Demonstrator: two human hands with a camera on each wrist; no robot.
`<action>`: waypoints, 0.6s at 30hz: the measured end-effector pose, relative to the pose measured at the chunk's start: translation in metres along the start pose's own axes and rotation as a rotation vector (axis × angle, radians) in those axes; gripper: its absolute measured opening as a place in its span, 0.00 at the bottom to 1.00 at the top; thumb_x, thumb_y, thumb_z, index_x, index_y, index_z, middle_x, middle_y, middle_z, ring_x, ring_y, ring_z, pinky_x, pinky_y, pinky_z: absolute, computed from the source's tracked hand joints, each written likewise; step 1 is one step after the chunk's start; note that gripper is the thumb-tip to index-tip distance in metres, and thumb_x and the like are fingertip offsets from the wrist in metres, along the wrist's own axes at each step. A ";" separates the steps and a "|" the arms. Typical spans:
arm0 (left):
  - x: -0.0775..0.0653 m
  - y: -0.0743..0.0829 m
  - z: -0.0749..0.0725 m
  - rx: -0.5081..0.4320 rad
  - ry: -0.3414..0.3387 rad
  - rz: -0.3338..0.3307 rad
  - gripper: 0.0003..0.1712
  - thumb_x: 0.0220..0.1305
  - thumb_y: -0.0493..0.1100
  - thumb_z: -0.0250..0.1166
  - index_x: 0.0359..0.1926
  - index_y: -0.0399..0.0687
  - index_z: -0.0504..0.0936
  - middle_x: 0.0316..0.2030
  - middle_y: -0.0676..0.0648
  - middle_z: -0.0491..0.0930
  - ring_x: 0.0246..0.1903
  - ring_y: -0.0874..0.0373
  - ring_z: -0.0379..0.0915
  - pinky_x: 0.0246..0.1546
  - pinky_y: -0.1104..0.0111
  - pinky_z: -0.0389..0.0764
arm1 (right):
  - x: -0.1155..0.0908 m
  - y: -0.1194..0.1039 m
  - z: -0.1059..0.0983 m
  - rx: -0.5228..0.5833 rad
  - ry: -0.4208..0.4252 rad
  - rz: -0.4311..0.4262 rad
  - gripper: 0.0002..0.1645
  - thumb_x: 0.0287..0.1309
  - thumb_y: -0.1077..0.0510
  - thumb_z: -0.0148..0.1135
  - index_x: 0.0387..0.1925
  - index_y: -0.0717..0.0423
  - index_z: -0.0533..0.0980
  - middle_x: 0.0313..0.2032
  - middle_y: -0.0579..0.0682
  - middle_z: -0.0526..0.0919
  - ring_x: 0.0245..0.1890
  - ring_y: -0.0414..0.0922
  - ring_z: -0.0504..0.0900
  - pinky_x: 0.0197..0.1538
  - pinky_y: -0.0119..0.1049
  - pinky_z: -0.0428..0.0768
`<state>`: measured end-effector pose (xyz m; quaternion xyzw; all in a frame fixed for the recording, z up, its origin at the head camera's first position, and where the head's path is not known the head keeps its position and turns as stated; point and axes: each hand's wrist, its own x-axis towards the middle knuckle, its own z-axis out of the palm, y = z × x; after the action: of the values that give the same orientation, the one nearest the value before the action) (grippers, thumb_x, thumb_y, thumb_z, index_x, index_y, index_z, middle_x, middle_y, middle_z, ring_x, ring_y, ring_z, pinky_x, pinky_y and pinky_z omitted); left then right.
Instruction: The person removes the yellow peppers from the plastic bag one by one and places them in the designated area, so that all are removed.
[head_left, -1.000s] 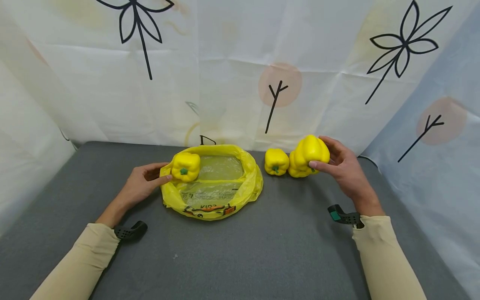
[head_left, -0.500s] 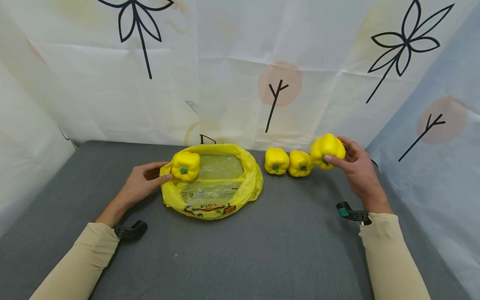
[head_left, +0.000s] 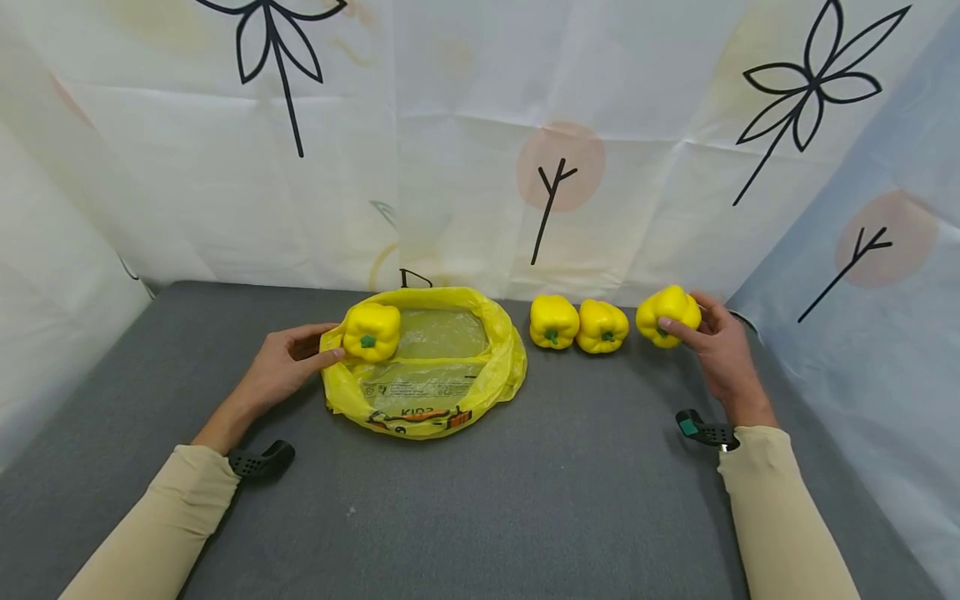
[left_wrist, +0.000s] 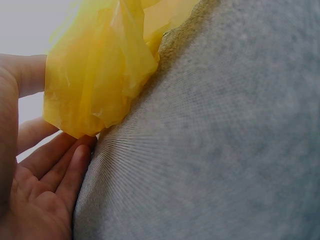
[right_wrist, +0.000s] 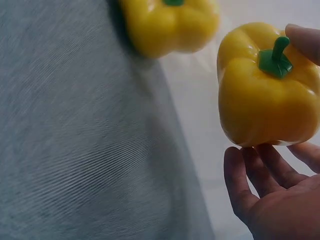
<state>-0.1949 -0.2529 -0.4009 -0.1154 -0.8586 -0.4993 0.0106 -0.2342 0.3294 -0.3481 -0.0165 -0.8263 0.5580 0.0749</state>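
A yellow plastic bag (head_left: pixel 498 392) with its rim rolled open stands on the table at the centre left. My left hand (head_left: pixel 288 367) holds the bag's left rim, thumb at the front and other fingers behind; the left wrist view shows the crinkled plastic (left_wrist: pixel 95 75) between them. Just inside that rim is a yellow bell pepper (head_left: pixel 372 329) with a green stem. My right hand (head_left: pixel 716 342) grips another yellow bell pepper (right_wrist: pixel 265 105) by its right side, close over the table. To its left, two more yellow bell peppers (head_left: pixel 553 321) (head_left: pixel 602 327) sit side by side.
The grey table (head_left: pixel 480 517) reaches back to a pale fabric wall (head_left: pixel 450 183) printed with leaves and twigs. Another fabric wall (head_left: pixel 885 333) rises along the right side, near my right arm.
My right hand has carried its bell pepper rightward from in front of the row's right pepper, then lowered it towards the table. My left hand and the bag have stayed put.
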 end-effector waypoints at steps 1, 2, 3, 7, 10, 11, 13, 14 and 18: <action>0.000 0.000 0.000 0.000 -0.001 0.000 0.34 0.74 0.46 0.64 0.73 0.35 0.68 0.66 0.31 0.72 0.63 0.38 0.70 0.47 0.83 0.74 | 0.001 0.003 0.000 -0.022 0.006 0.011 0.50 0.68 0.47 0.66 0.80 0.58 0.51 0.71 0.60 0.60 0.61 0.45 0.67 0.52 0.22 0.72; 0.000 0.000 0.000 0.002 -0.002 0.000 0.34 0.74 0.46 0.64 0.73 0.35 0.68 0.66 0.31 0.72 0.63 0.38 0.71 0.47 0.83 0.74 | 0.001 0.006 0.001 -0.031 0.008 0.022 0.51 0.69 0.47 0.66 0.80 0.58 0.50 0.72 0.61 0.60 0.62 0.46 0.67 0.54 0.23 0.72; 0.000 -0.001 0.000 0.004 -0.003 -0.001 0.34 0.74 0.46 0.64 0.73 0.35 0.68 0.65 0.31 0.72 0.63 0.38 0.71 0.47 0.83 0.74 | 0.002 0.009 0.002 -0.042 0.010 0.033 0.51 0.69 0.46 0.65 0.80 0.59 0.49 0.73 0.62 0.58 0.62 0.47 0.66 0.55 0.24 0.72; 0.001 -0.002 0.000 0.014 -0.005 0.000 0.33 0.74 0.46 0.64 0.73 0.35 0.68 0.65 0.31 0.72 0.62 0.38 0.71 0.47 0.82 0.74 | 0.004 0.019 0.004 -0.073 -0.005 0.065 0.54 0.69 0.44 0.65 0.81 0.60 0.46 0.75 0.65 0.55 0.67 0.54 0.63 0.58 0.29 0.72; 0.001 -0.002 0.000 0.018 -0.004 0.002 0.33 0.74 0.46 0.64 0.73 0.35 0.68 0.65 0.32 0.72 0.62 0.38 0.72 0.47 0.82 0.74 | 0.005 0.025 0.004 -0.083 -0.023 0.083 0.54 0.69 0.44 0.64 0.81 0.60 0.46 0.76 0.65 0.54 0.69 0.58 0.61 0.59 0.31 0.72; 0.001 -0.002 0.000 0.018 -0.004 0.002 0.33 0.74 0.46 0.64 0.73 0.35 0.68 0.65 0.32 0.72 0.62 0.38 0.72 0.47 0.82 0.74 | 0.006 0.026 0.004 -0.087 -0.030 0.089 0.54 0.69 0.44 0.64 0.81 0.60 0.46 0.76 0.65 0.54 0.69 0.59 0.61 0.59 0.32 0.72; 0.001 -0.002 0.000 0.010 -0.002 0.005 0.33 0.74 0.46 0.64 0.73 0.35 0.68 0.65 0.32 0.73 0.62 0.38 0.72 0.47 0.82 0.74 | 0.007 0.028 0.005 -0.089 -0.043 0.100 0.54 0.69 0.44 0.64 0.81 0.59 0.45 0.76 0.65 0.53 0.70 0.60 0.60 0.62 0.37 0.71; 0.000 -0.002 0.000 0.008 0.000 0.005 0.33 0.74 0.46 0.64 0.72 0.36 0.68 0.65 0.32 0.73 0.62 0.39 0.72 0.47 0.82 0.74 | 0.007 0.029 0.005 -0.087 -0.049 0.104 0.54 0.69 0.44 0.64 0.81 0.59 0.45 0.76 0.65 0.52 0.70 0.60 0.60 0.64 0.40 0.71; 0.000 -0.001 0.000 0.004 -0.001 0.005 0.33 0.74 0.46 0.64 0.72 0.36 0.68 0.65 0.32 0.73 0.62 0.38 0.72 0.47 0.82 0.74 | 0.008 0.030 0.007 -0.073 -0.072 0.114 0.55 0.69 0.44 0.65 0.81 0.58 0.45 0.77 0.64 0.52 0.71 0.60 0.59 0.70 0.52 0.65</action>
<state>-0.1954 -0.2535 -0.4015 -0.1178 -0.8593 -0.4975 0.0118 -0.2448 0.3355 -0.3774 -0.0461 -0.8459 0.5311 0.0124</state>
